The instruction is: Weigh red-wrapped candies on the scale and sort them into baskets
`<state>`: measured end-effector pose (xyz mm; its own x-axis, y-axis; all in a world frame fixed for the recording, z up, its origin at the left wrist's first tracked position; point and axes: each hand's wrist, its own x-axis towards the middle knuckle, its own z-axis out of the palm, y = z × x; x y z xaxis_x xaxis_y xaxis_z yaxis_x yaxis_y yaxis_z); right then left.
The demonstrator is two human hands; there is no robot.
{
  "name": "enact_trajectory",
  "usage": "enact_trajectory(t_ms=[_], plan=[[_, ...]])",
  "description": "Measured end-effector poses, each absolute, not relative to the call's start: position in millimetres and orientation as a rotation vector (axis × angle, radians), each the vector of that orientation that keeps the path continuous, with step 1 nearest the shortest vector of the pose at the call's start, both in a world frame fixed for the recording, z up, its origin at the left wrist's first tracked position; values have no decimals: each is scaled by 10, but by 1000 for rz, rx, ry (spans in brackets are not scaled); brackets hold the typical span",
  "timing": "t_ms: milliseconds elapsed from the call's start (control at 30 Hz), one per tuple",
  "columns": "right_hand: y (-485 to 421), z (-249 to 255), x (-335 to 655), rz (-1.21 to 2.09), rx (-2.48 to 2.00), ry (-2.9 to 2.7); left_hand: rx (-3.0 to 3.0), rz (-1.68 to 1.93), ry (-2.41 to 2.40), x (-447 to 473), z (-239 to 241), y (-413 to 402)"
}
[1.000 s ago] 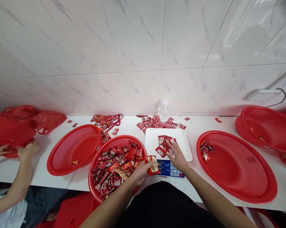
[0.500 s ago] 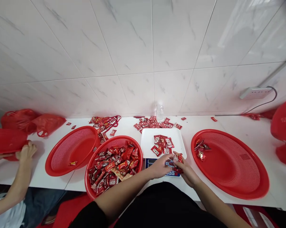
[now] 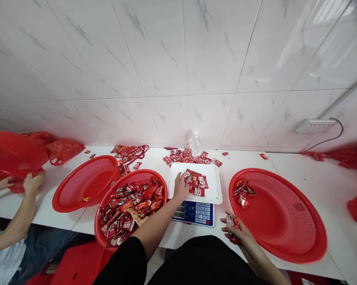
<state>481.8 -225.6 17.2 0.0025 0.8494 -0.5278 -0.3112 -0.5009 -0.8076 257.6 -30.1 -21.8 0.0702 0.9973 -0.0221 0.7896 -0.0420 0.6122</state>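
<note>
My left hand (image 3: 182, 187) is over the left side of the white weighing tray (image 3: 215, 194), fingers stretched out and apart. Its fingertips touch the edge of a small pile of red printed packets (image 3: 197, 181) lying on the tray. Below the tray shows the blue keypad panel of the scale (image 3: 193, 212). My right hand (image 3: 244, 236) is closed around a few red wrapped snack packets (image 3: 233, 226), held between the scale and the right basket. How many packets it holds cannot be made out.
A red basket (image 3: 99, 221) full of wrapped snacks stands left of the scale, another red basket (image 3: 64, 174) beyond it. The large right basket (image 3: 320, 237) holds several packets. Loose packets (image 3: 181, 155) and a clear bottle (image 3: 195, 144) lie behind. At far left, a person's hands (image 3: 33, 182) hold a red basket.
My left hand has left my right hand and moved left onto the tray's packets. My right hand has drawn back toward me, off the scale, with its packets.
</note>
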Motion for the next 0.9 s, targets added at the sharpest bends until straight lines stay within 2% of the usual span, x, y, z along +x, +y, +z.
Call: enact_trajectory(t_ms=[300,600,900], plan=[[-2188,113,4944,1595,-1452,-677,2052,16,1806,3111,-125,-230],[-2249,133,5090,1677,-1495,-791,2185,215,1877,3092,-141,-179],[-2283,103,5160,1607,-1540,-738,1889,297,1917,2968,-22,92]])
